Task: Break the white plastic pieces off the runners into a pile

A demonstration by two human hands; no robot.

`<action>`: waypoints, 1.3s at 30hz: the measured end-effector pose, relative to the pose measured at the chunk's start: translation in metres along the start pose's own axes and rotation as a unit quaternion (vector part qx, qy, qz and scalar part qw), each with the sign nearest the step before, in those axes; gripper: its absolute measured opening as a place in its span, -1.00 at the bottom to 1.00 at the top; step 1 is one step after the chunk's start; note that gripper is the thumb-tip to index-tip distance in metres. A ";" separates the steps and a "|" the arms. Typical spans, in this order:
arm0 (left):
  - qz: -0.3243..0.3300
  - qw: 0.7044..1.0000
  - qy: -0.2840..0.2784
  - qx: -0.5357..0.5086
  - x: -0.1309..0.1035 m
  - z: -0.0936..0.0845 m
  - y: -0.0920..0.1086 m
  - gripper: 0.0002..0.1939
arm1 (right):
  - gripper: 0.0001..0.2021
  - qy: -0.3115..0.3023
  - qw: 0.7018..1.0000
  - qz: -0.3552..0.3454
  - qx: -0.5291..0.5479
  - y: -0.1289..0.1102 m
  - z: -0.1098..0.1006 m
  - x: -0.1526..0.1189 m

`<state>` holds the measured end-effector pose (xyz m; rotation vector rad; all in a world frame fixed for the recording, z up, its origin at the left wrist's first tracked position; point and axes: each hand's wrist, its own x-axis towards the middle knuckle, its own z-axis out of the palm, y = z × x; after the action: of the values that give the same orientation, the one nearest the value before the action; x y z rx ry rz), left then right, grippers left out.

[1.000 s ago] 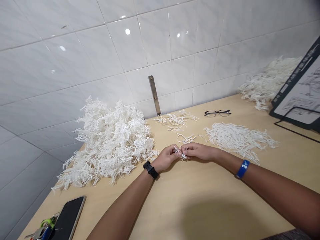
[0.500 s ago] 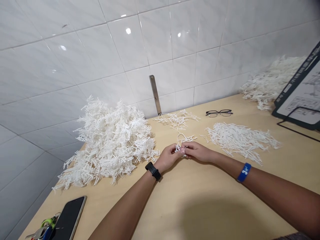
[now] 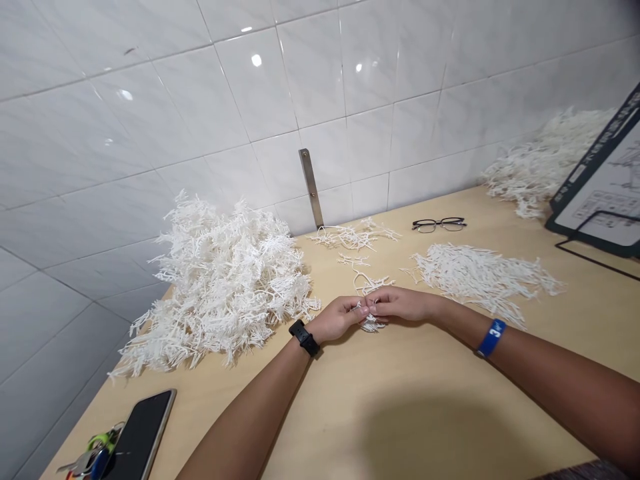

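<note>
My left hand [image 3: 340, 318], with a black watch on its wrist, and my right hand [image 3: 397, 304], with a blue wristband higher up the arm, meet fingertip to fingertip over the table. Both are closed on a small white branched plastic piece [image 3: 371, 325], whose thin twigs stick out below my fingers. Part of it is hidden by the fingers. Just beyond my hands lies a loose branched white strand [image 3: 369, 283]. To the left rises a large heap of white branched pieces [image 3: 225, 280]. On the right, a flat pile of thin white sticks [image 3: 485, 275] is spread out.
Further white scraps [image 3: 355, 235] lie near the metal bracket [image 3: 311, 190] on the tiled wall. Eyeglasses [image 3: 439, 225] rest at the back. A phone [image 3: 143, 433] and keys [image 3: 90, 460] are at front left. Another white heap [image 3: 545, 160] sits behind a dark-framed board [image 3: 605, 180].
The white branched piece now hangs lower, showing more below my fingers. Both hands have shifted slightly toward me, and my fingers have changed their grip.
</note>
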<state>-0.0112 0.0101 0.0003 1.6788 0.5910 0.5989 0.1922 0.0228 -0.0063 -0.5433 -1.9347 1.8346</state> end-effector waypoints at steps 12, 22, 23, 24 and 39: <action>-0.004 0.990 0.053 -0.133 0.001 0.000 -0.003 -0.49 | -0.64 0.064 0.998 -0.017 0.015 -0.003 -0.005 -0.002; -0.054 0.976 0.197 -0.072 0.005 0.002 -0.004 -0.50 | -0.59 0.456 0.740 0.185 -0.457 -0.015 -0.035 -0.014; -0.057 0.975 0.203 -0.069 0.005 0.002 -0.005 -0.50 | -0.59 0.456 0.719 0.210 -0.481 -0.017 -0.037 -0.016; -0.057 0.974 0.207 -0.068 0.006 0.003 -0.006 -0.50 | -0.58 0.457 0.709 0.219 -0.490 -0.018 -0.038 -0.017; 0.002 0.985 0.157 0.075 0.003 0.008 -0.003 -0.56 | -0.68 0.142 0.937 -0.028 -0.319 -0.005 0.014 0.003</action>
<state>-0.0033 0.0067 -0.0039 1.7379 0.8763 0.8480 0.1816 0.0123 -0.0015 -0.8819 -2.2794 0.9854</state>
